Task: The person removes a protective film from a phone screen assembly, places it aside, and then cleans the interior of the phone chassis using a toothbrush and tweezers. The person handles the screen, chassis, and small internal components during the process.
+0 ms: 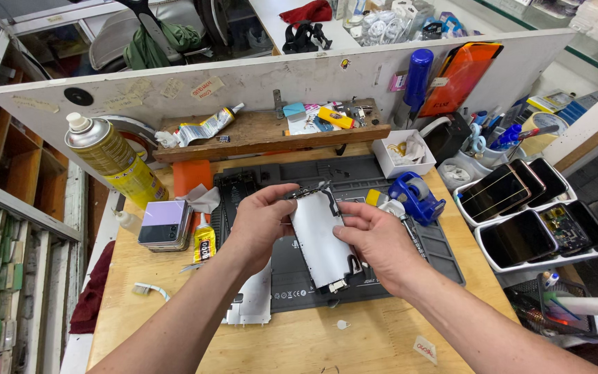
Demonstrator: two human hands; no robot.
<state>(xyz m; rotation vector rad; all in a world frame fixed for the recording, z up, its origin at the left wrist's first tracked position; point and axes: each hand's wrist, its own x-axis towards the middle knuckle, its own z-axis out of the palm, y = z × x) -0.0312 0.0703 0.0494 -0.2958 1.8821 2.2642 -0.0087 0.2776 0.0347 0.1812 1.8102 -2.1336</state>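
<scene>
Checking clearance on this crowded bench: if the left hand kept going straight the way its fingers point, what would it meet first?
The left hand points up and to the right, its fingers already on the top edge of the white phone panel. Beyond the panel, the blue tape dispenser probably comes next, though depth is unclear.

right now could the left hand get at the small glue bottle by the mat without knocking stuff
Probably yes. The left hand holds the silver phone panel right beside the glue bottle, with open mat between; only the purple folding phone crowds it.
</scene>
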